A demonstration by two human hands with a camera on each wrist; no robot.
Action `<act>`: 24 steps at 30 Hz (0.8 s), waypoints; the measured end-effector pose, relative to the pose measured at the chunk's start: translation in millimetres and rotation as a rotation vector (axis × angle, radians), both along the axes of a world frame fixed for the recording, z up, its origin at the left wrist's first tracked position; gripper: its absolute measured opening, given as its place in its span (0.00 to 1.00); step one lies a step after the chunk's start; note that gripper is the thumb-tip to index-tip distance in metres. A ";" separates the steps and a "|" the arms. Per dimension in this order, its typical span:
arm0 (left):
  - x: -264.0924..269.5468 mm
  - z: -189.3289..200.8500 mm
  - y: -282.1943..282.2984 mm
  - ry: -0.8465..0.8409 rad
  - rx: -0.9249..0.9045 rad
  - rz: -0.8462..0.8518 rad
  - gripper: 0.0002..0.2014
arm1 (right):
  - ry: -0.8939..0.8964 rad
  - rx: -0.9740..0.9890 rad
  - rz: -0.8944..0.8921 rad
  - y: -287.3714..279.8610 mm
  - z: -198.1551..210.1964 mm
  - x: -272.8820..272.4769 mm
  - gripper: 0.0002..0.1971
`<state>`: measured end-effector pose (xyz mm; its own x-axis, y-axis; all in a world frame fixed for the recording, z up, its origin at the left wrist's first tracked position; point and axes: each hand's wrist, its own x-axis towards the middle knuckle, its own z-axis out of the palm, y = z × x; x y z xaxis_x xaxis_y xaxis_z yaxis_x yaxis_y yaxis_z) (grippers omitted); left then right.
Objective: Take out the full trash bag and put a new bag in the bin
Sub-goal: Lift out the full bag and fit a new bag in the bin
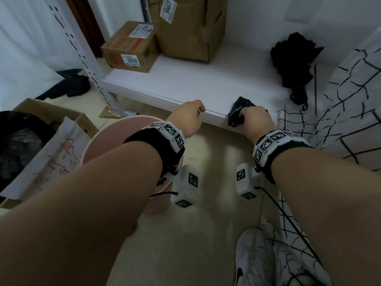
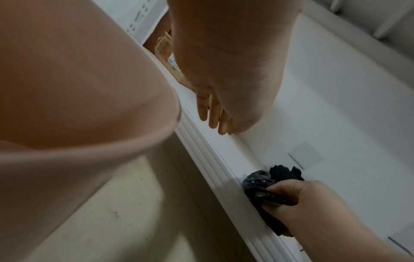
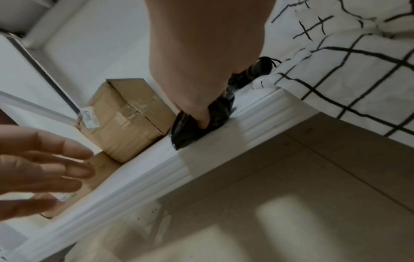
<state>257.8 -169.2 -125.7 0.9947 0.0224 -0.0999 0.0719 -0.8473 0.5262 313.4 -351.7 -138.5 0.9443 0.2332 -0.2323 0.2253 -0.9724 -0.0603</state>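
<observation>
My right hand (image 1: 250, 118) grips a folded black trash bag (image 1: 237, 115) at the front edge of a white ledge (image 1: 185, 87). The right wrist view shows its fingers curled round the bag (image 3: 186, 134). My left hand (image 1: 191, 114) hovers at the ledge edge to the left, holding nothing, its fingers (image 3: 74, 170) stretched out and relaxed. A pink bin (image 1: 99, 145) stands on the floor under my left forearm, its inside hidden. The full black trash bag (image 1: 18, 137) sits in a cardboard box (image 1: 47, 112) at the far left.
Two cardboard boxes (image 1: 132, 48) (image 1: 189, 27) stand at the back of the ledge. A black umbrella (image 1: 292, 58) lies on it to the right. White cloth with black lines (image 1: 350, 100) hangs at the right. A grey shoe (image 1: 253, 256) is on the tile floor.
</observation>
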 end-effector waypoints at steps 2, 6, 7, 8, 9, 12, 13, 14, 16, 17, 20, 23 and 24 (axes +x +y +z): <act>-8.9 9.1 7.0 -0.005 -0.015 0.026 0.14 | -0.101 0.075 0.036 8.2 7.4 -12.1 0.17; -40.2 41.8 26.6 -0.052 -0.043 0.088 0.14 | -0.194 0.246 0.166 42.3 42.6 -47.7 0.13; -48.9 49.9 32.9 -0.052 -0.047 0.116 0.15 | -0.179 0.266 0.201 53.1 54.5 -55.7 0.13; -60.3 59.5 40.0 -0.045 -0.052 0.149 0.16 | -0.164 0.277 0.234 64.1 67.8 -65.0 0.13; -70.9 69.4 47.9 -0.038 -0.071 0.185 0.18 | -0.156 0.282 0.270 75.4 81.4 -73.3 0.14; -106.7 102.1 66.9 -0.032 -0.210 0.268 0.22 | -0.141 0.318 0.387 103.7 120.8 -106.2 0.14; -116.7 113.2 70.0 -0.040 -0.273 0.275 0.23 | -0.144 0.338 0.421 110.1 131.4 -115.9 0.11; -126.2 123.7 72.0 -0.043 -0.327 0.283 0.24 | -0.156 0.353 0.447 115.0 140.8 -124.4 0.07; -149.8 141.8 78.3 -0.050 -0.406 0.326 0.26 | -0.183 0.377 0.484 124.5 153.7 -141.2 0.08; -160.0 147.8 81.4 -0.050 -0.453 0.354 0.28 | -0.187 0.394 0.490 128.6 157.9 -147.8 0.08; -189.9 158.3 94.6 -0.014 -0.642 0.470 0.30 | -0.172 0.446 0.518 139.6 168.8 -168.1 0.14; -217.7 164.7 104.0 0.085 -0.833 0.543 0.23 | -0.149 0.562 0.552 148.2 181.0 -188.6 0.19; -224.1 164.5 106.8 0.087 -0.865 0.557 0.22 | -0.143 0.581 0.579 151.4 184.0 -196.2 0.19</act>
<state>33.7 -62.4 38.8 0.8540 0.3636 -0.3721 0.4051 -0.0162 0.9141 117.2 -200.3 45.5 0.6495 0.7367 0.1880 0.7239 -0.5236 -0.4492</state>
